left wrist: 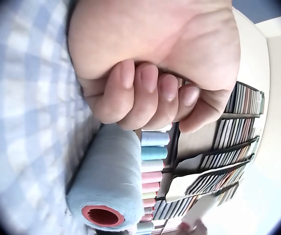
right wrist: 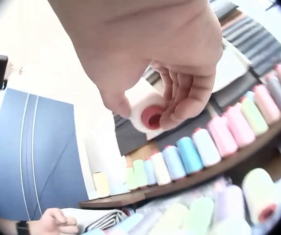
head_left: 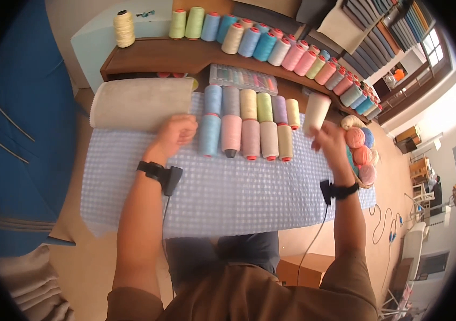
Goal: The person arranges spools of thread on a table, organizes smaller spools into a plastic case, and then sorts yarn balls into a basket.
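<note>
In the head view my right hand [head_left: 331,140] holds a cream thread spool [head_left: 317,113] near its lower end, to the right of the two rows of spools on the checked cloth. The right wrist view shows thumb and fingers of that hand [right wrist: 155,73] around the spool [right wrist: 146,105], its red core facing the camera. My left hand [head_left: 176,131] lies by the folded grey fabric [head_left: 131,104], beside a light blue spool [head_left: 209,136]. Its fingers are curled into the palm in the left wrist view [left wrist: 150,73], nothing visible in them; the blue spool [left wrist: 108,176] lies below.
A curved brown shelf [head_left: 147,53] with many upright spools runs behind the table. A clear case [head_left: 243,79] of small coloured items stands behind the rows. Yarn balls [head_left: 363,155] fill a basket at the right edge of the checked cloth [head_left: 238,198]. Cables hang from both wrists.
</note>
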Demonstrator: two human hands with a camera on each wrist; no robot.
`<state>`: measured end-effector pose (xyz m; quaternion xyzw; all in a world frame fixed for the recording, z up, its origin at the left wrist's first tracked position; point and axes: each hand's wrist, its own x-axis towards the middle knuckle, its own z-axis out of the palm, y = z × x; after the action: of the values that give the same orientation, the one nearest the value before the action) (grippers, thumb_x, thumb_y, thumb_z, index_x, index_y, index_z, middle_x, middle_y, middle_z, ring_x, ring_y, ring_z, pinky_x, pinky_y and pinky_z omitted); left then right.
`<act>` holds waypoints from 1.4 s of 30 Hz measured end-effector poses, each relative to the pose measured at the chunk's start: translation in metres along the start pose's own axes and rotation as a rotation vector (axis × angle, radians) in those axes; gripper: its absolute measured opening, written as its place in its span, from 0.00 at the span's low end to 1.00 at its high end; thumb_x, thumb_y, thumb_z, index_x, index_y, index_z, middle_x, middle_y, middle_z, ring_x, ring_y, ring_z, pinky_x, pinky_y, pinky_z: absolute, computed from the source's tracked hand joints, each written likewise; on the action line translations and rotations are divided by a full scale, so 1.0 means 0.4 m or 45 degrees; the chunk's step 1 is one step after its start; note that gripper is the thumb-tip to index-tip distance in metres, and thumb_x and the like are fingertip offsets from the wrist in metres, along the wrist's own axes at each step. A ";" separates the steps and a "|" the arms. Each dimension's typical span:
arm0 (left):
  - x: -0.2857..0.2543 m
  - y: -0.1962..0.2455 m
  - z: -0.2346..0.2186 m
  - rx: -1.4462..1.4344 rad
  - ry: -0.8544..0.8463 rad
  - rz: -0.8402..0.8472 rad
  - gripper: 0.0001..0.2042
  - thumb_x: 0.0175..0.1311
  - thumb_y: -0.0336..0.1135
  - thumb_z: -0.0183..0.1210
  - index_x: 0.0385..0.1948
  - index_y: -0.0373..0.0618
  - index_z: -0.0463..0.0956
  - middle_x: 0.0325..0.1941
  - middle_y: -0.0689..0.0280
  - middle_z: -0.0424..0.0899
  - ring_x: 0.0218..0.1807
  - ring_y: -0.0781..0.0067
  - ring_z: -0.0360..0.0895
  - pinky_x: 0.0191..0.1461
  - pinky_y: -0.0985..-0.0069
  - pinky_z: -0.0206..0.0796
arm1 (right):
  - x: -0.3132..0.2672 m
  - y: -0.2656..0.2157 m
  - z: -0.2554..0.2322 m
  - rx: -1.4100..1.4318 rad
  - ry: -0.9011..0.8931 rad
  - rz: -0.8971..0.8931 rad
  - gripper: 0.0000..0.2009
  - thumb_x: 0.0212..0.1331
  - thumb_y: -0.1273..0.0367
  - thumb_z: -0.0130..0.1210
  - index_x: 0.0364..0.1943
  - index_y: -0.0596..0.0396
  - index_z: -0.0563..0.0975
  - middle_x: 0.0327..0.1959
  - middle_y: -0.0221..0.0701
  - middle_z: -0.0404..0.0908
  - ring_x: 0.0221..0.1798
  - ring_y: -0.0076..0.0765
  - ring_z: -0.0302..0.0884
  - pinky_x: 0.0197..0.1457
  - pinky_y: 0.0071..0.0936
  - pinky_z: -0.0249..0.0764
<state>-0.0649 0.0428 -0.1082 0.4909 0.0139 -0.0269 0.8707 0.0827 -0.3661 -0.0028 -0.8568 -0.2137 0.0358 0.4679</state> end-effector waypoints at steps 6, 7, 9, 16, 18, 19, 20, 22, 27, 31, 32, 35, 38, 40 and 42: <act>0.006 -0.007 -0.012 0.043 -0.056 0.018 0.19 0.65 0.30 0.56 0.17 0.58 0.56 0.16 0.80 0.55 0.17 0.87 0.48 0.21 0.80 0.37 | -0.129 0.140 -0.013 -0.021 -0.084 0.479 0.19 0.63 0.58 0.63 0.34 0.65 0.82 0.24 0.33 0.84 0.20 0.24 0.77 0.23 0.23 0.70; 0.005 -0.005 -0.011 0.049 -0.054 0.016 0.19 0.65 0.30 0.56 0.17 0.58 0.56 0.16 0.80 0.55 0.16 0.87 0.48 0.21 0.80 0.37 | -0.128 0.145 -0.011 -0.040 -0.092 0.500 0.19 0.63 0.58 0.63 0.34 0.65 0.82 0.23 0.33 0.83 0.19 0.25 0.77 0.23 0.23 0.70; 0.005 -0.007 -0.011 0.049 -0.042 0.024 0.19 0.65 0.30 0.56 0.17 0.57 0.57 0.16 0.80 0.55 0.16 0.87 0.48 0.21 0.80 0.37 | -0.117 0.139 -0.005 -0.082 -0.108 0.510 0.20 0.63 0.57 0.64 0.33 0.65 0.82 0.21 0.32 0.82 0.19 0.25 0.77 0.23 0.24 0.69; 0.006 -0.010 -0.016 0.035 -0.030 0.025 0.18 0.65 0.30 0.56 0.17 0.57 0.58 0.16 0.80 0.56 0.16 0.87 0.49 0.21 0.80 0.37 | -0.078 0.126 0.045 -0.187 -0.079 0.479 0.24 0.63 0.53 0.65 0.33 0.66 0.82 0.19 0.32 0.81 0.18 0.25 0.76 0.22 0.25 0.70; 0.004 -0.010 -0.015 0.044 -0.041 0.026 0.18 0.65 0.30 0.56 0.18 0.57 0.58 0.16 0.80 0.56 0.16 0.87 0.49 0.21 0.80 0.38 | -0.073 0.127 0.045 -0.186 -0.098 0.515 0.24 0.63 0.52 0.65 0.35 0.66 0.82 0.20 0.33 0.82 0.18 0.25 0.77 0.22 0.25 0.70; 0.004 -0.009 -0.014 0.037 -0.055 0.028 0.18 0.65 0.30 0.56 0.18 0.57 0.58 0.16 0.80 0.56 0.16 0.87 0.49 0.21 0.80 0.38 | -0.070 0.127 0.044 -0.186 -0.108 0.532 0.24 0.63 0.52 0.65 0.36 0.66 0.82 0.20 0.33 0.82 0.18 0.26 0.77 0.22 0.25 0.71; 0.004 -0.007 -0.014 0.031 -0.069 0.031 0.18 0.65 0.30 0.56 0.18 0.57 0.58 0.17 0.80 0.56 0.16 0.88 0.49 0.21 0.80 0.38 | -0.069 0.123 0.040 -0.239 -0.055 0.486 0.24 0.63 0.51 0.65 0.37 0.66 0.82 0.21 0.34 0.83 0.19 0.26 0.78 0.23 0.25 0.72; 0.006 -0.005 -0.015 0.050 -0.059 0.026 0.17 0.64 0.30 0.55 0.17 0.55 0.57 0.17 0.77 0.56 0.17 0.86 0.50 0.20 0.81 0.40 | -0.067 0.106 0.026 -0.344 0.049 0.392 0.25 0.63 0.51 0.64 0.40 0.66 0.82 0.23 0.35 0.84 0.20 0.26 0.80 0.25 0.25 0.74; 0.005 -0.008 -0.021 0.057 -0.053 0.017 0.16 0.63 0.30 0.55 0.17 0.54 0.57 0.17 0.77 0.56 0.17 0.86 0.51 0.20 0.81 0.41 | -0.029 0.073 0.017 -0.534 0.075 0.255 0.23 0.64 0.53 0.64 0.43 0.64 0.81 0.27 0.37 0.86 0.26 0.30 0.84 0.31 0.29 0.77; -0.001 -0.001 -0.006 0.074 -0.031 0.021 0.16 0.63 0.31 0.56 0.18 0.55 0.59 0.17 0.79 0.56 0.17 0.87 0.50 0.22 0.80 0.39 | 0.024 0.067 0.039 -0.806 0.187 -0.184 0.19 0.63 0.58 0.66 0.43 0.61 0.81 0.33 0.41 0.86 0.34 0.40 0.86 0.40 0.34 0.80; -0.003 0.000 -0.004 0.071 -0.032 0.021 0.16 0.63 0.31 0.56 0.18 0.56 0.60 0.17 0.79 0.57 0.17 0.87 0.50 0.22 0.80 0.38 | 0.049 0.048 0.049 -0.746 0.177 -0.245 0.19 0.62 0.57 0.67 0.44 0.61 0.81 0.36 0.42 0.87 0.36 0.43 0.86 0.41 0.36 0.80; -0.004 0.000 -0.002 0.084 -0.014 0.014 0.16 0.63 0.31 0.56 0.17 0.55 0.59 0.17 0.80 0.56 0.18 0.87 0.49 0.23 0.79 0.38 | 0.156 -0.070 0.092 -0.620 0.174 -0.445 0.19 0.60 0.59 0.66 0.47 0.61 0.81 0.43 0.45 0.86 0.40 0.51 0.85 0.46 0.41 0.79; -0.002 -0.001 -0.007 0.076 -0.027 0.017 0.17 0.63 0.30 0.55 0.17 0.55 0.58 0.17 0.78 0.56 0.18 0.87 0.50 0.22 0.80 0.39 | 0.298 -0.178 0.184 -0.580 0.200 -0.703 0.19 0.61 0.63 0.64 0.52 0.60 0.79 0.48 0.48 0.84 0.49 0.59 0.83 0.52 0.46 0.79; -0.004 0.001 -0.009 0.062 -0.032 0.020 0.17 0.63 0.29 0.55 0.17 0.54 0.57 0.18 0.78 0.56 0.18 0.87 0.51 0.21 0.81 0.40 | 0.409 -0.228 0.253 -0.624 0.192 -0.814 0.23 0.62 0.64 0.64 0.59 0.59 0.77 0.56 0.49 0.82 0.50 0.54 0.84 0.54 0.42 0.80; -0.004 0.000 -0.006 0.050 -0.037 0.016 0.17 0.62 0.28 0.55 0.17 0.55 0.57 0.17 0.78 0.56 0.18 0.87 0.51 0.21 0.81 0.40 | 0.514 -0.266 0.325 -0.767 0.275 -0.979 0.26 0.64 0.63 0.61 0.64 0.59 0.73 0.64 0.51 0.76 0.60 0.57 0.80 0.60 0.45 0.79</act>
<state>-0.0666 0.0450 -0.1092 0.5077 -0.0024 -0.0289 0.8611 0.1995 -0.1317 0.0401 -0.8119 -0.4652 -0.2915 0.1986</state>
